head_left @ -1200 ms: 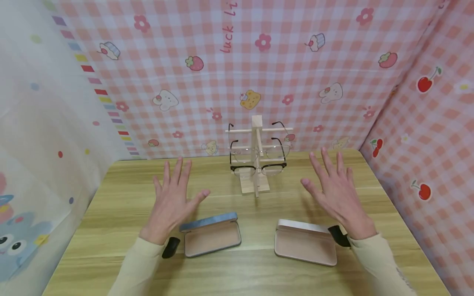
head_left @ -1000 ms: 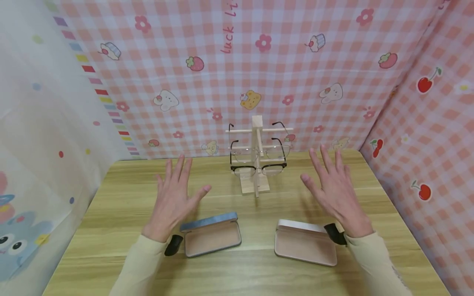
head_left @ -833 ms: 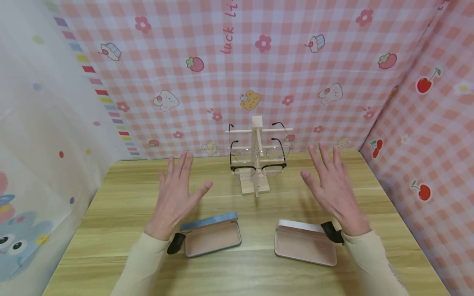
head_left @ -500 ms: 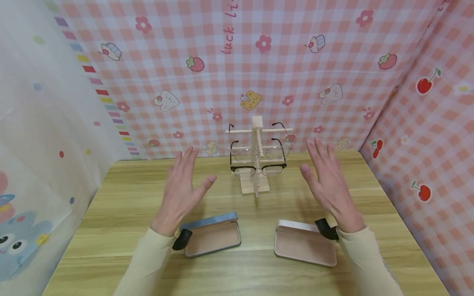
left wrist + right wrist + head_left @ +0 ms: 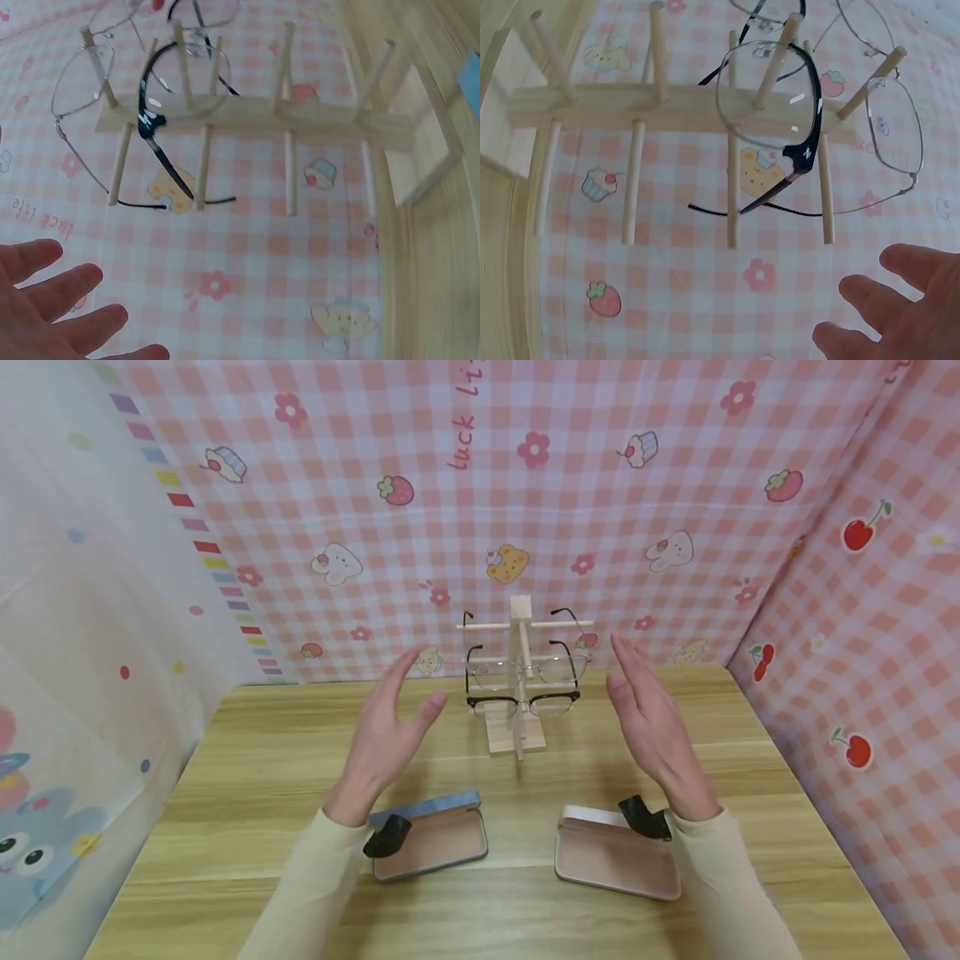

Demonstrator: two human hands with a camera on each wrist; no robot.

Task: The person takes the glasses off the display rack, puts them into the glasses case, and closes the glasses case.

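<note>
Pink gingham cloth backs a wooden stand, whose upper pegs carry 2 pairs of glasses. Left hand and right hand flank it, fingers extended, holding nothing — a sideways brush could tip the stand, or snagging 1 pair might drag both down.

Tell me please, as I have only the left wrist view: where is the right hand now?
Observer: In the head view, the right hand is to the right of the wooden stand, apart from it.
Operator: Thank you. Does this hand grip something?
Observer: No. In the right wrist view, its fingers are extended and hold nothing.
Operator: And which object lies on the table near the right sleeve?
Observer: The head view shows a pale glasses case there, with its lid open.
</note>
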